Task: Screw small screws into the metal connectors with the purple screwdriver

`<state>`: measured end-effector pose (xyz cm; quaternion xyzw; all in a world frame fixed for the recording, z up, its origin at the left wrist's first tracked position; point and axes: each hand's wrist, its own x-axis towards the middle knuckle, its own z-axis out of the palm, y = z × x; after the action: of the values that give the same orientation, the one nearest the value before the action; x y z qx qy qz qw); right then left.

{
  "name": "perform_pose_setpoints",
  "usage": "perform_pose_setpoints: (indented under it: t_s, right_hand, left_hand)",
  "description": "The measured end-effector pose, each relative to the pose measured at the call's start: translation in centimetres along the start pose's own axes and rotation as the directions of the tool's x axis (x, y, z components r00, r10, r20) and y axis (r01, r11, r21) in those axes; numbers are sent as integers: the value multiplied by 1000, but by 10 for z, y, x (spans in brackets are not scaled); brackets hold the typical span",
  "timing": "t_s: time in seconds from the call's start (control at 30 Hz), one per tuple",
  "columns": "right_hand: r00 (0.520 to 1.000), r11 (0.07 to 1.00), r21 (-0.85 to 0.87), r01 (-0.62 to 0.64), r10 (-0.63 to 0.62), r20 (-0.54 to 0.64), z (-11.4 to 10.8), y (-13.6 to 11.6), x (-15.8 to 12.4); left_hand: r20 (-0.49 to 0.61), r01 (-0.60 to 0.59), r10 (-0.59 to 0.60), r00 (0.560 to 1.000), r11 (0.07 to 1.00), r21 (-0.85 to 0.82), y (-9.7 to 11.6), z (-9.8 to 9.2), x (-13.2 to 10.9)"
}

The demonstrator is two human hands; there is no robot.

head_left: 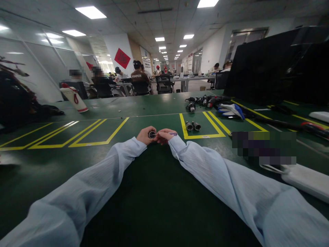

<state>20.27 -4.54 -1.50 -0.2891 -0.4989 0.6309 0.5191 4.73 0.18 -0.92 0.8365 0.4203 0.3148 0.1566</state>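
Left hand had a round metal connector gripped snug while right hand pinched a slim purplish tool beside it.

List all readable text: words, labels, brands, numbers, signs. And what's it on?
"PUMPKIN" (first letter soft): back of a brown shirt.
Red diamond sign: dark marking, unreadable.
Wall poster: lines too small to read.
White label on yellow tape: too small.
Cylindrical part in left hand: no text discernible.
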Motion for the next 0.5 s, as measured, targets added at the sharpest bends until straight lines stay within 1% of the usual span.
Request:
perform_pose_setpoints:
  t_s: [0.1,0.3,0.5]
  right_hand:
    - [999,999,-35,19,-18,27,1,2,-1]
    - [999,993,-115,35,-36,-1,3,6,0]
    - [997,992,-101,76,-75,12,1,3,-2]
  left_hand:
    - [15,-18,18,1000,999,-29,3,0,-3]
    - [7,-43,43,999,998,-38,1,2,-5]
    - [-31,-47,48,998,999,18,6,2,-6]
